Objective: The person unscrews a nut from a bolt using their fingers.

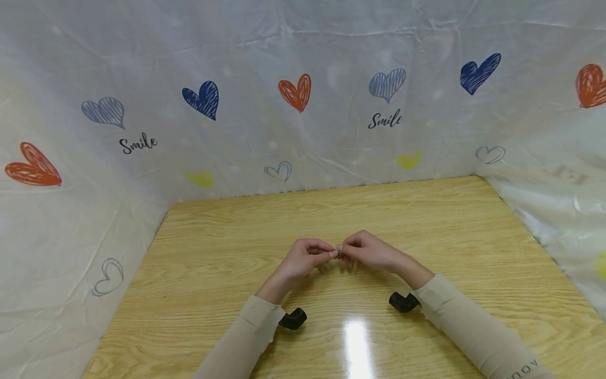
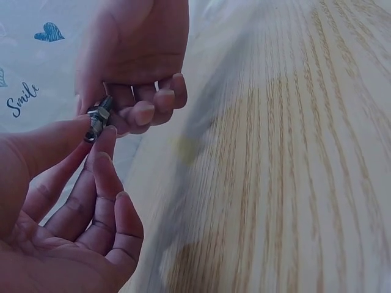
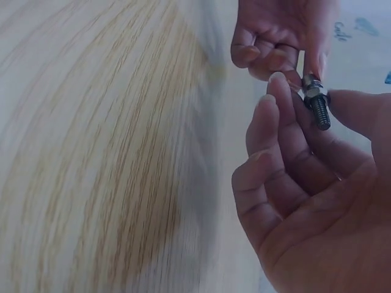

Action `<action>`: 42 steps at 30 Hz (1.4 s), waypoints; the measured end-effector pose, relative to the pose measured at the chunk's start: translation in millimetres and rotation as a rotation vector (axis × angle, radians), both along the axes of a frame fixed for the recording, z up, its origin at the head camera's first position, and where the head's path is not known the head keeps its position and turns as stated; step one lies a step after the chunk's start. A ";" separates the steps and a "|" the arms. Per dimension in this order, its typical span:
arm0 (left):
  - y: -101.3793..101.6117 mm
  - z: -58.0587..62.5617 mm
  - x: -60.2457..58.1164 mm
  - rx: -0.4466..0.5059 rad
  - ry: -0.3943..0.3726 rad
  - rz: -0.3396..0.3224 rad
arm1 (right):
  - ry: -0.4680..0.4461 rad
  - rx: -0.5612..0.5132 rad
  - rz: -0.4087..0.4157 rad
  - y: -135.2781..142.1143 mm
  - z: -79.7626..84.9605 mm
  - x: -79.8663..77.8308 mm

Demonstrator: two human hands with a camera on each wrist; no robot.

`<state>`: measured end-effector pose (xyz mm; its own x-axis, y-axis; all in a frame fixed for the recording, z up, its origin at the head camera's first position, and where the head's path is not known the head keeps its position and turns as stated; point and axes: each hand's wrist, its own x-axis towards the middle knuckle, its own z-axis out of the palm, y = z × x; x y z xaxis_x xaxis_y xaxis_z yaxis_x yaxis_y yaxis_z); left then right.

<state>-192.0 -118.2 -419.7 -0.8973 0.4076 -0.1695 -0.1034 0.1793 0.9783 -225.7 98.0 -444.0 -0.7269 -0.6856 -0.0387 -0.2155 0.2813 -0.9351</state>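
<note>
Head view: one threaded bolt (image 1: 339, 254) with hex nut (image 3: 314, 93), above the wooden tabletop (image 1: 236, 226). My left hand (image 1: 303, 258) is pinching its left end; my right hand (image 1: 371, 250) is pinching around the nut. Risk: slackening pinch, likely dropping it.

From head height, the widest view looks forward and down across the wooden worktop (image 1: 227, 226), beyond its far edge. The two wrist views peer in close, one past the left hand (image 1: 303, 257), one past the right hand (image 1: 371, 249), sharing the threaded bolt (image 3: 316, 101) from opposite sides.
</note>
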 end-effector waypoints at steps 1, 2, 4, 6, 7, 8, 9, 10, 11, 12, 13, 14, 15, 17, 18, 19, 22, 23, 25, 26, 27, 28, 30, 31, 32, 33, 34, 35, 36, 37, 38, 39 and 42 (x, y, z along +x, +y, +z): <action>-0.1 -0.2 -0.1 0.003 -0.001 -0.001 | -0.001 -0.002 0.002 0.2 0.0 0.0; -0.4 -0.3 -0.1 0.001 0.000 -0.002 | -0.003 -0.007 0.005 0.4 -0.1 0.1; -0.8 -0.8 -0.1 -0.001 0.001 -0.004 | -0.007 -0.018 0.010 0.7 0.3 0.2; -1.2 -1.6 -0.2 -0.001 0.004 -0.004 | -0.019 -0.039 0.016 0.8 0.4 0.3; -1.4 -2.0 -0.2 0.000 0.005 -0.004 | -0.025 -0.046 0.016 0.8 0.7 0.4; -1.7 -2.0 0.0 -0.004 0.006 -0.002 | -0.028 -0.055 0.016 0.7 0.9 0.6; -1.8 -2.1 0.1 -0.005 0.006 0.000 | -0.031 -0.062 0.017 0.7 1.1 0.7; -2.0 -2.0 0.2 -0.009 0.008 0.002 | -0.034 -0.071 0.016 0.7 1.1 0.7; -2.1 -2.1 0.1 -0.011 0.008 0.006 | -0.035 -0.077 0.013 0.7 1.2 0.9; -2.2 -2.0 0.2 -0.015 0.007 0.010 | -0.030 -0.081 0.009 0.7 1.2 1.0; -2.1 -1.8 0.3 -0.018 0.007 0.014 | -0.028 -0.082 0.003 0.9 1.1 1.1; -2.0 -1.7 0.3 -0.024 0.007 0.018 | -0.026 -0.085 -0.003 1.1 1.2 1.4; -1.9 -1.8 0.3 -0.029 0.009 0.021 | -0.026 -0.087 -0.010 1.3 1.1 1.4; -1.5 -2.1 0.2 -0.036 0.009 0.028 | -0.026 -0.086 -0.027 1.3 1.1 1.7; -1.3 -2.0 0.2 -0.040 0.009 0.031 | -0.027 -0.086 -0.034 1.3 1.0 1.7; -1.1 -2.1 0.3 -0.044 0.008 0.034 | -0.030 -0.087 -0.040 1.3 0.9 1.8; -0.6 -2.6 0.1 -0.049 0.006 0.038 | -0.027 -0.090 -0.045 0.9 0.7 1.8; -0.5 -2.6 0.1 -0.052 0.007 0.038 | -0.027 -0.094 -0.045 0.8 1.0 2.0; -0.1 -2.9 -0.1 -0.050 0.014 0.032 | -0.022 -0.096 -0.044 0.6 2.9 2.9; 0.2 -3.1 -0.1 -0.050 0.019 0.029 | -0.019 -0.096 -0.043 0.4 4.8 3.7; 0.4 -3.2 -0.2 -0.049 0.022 0.025 | -0.018 -0.097 -0.043 0.3 7.2 4.9; 0.6 -3.2 -0.2 -0.049 0.024 0.024 | -0.018 -0.098 -0.043 0.1 10.3 6.3; 0.8 -3.4 -0.2 -0.047 0.025 0.021 | -0.017 -0.098 -0.043 -0.1 17.1 9.6; 0.8 -3.7 -0.3 -0.042 0.021 0.021 | -0.017 -0.099 -0.043 -0.1 20.1 11.2; 0.7 -4.0 -0.4 -0.038 0.019 0.020 | -0.016 -0.101 -0.044 -0.1 22.6 12.5; 0.7 -4.6 -0.6 -0.032 0.017 0.019 | -0.015 -0.106 -0.043 0.1 24.0 13.4; 0.4 -8.9 -2.4 -0.031 0.020 0.024 | -0.014 -0.106 -0.043 0.1 21.2 11.7; 0.1 -13.2 -4.3 -0.033 0.026 0.030 | -0.014 -0.108 -0.044 0.5 17.9 10.1; -0.2 -17.6 -6.3 -0.032 0.033 0.035 | -0.012 -0.108 -0.044 0.9 14.3 8.1; -0.6 -21.6 -8.0 -0.036 0.041 0.043 | -0.008 -0.103 -0.046 1.4 10.4 5.9; -0.7 -25.4 -9.7 -0.036 0.049 0.052 | -0.007 -0.095 -0.050 1.7 6.3 3.6; -0.9 -29.0 -11.3 -0.040 0.057 0.061 | -0.005 -0.084 -0.054 2.2 2.6 1.4; -1.1 -32.2 -12.7 -0.048 0.070 0.076 | -0.007 -0.041 -0.067 3.3 -0.3 -0.2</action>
<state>-204.8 -119.3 -451.9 -0.9355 0.3311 -0.1232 -0.0504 0.2202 0.9742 -225.9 101.3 -444.3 -0.7711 -0.6365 -0.0173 -0.1905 0.2566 -0.9475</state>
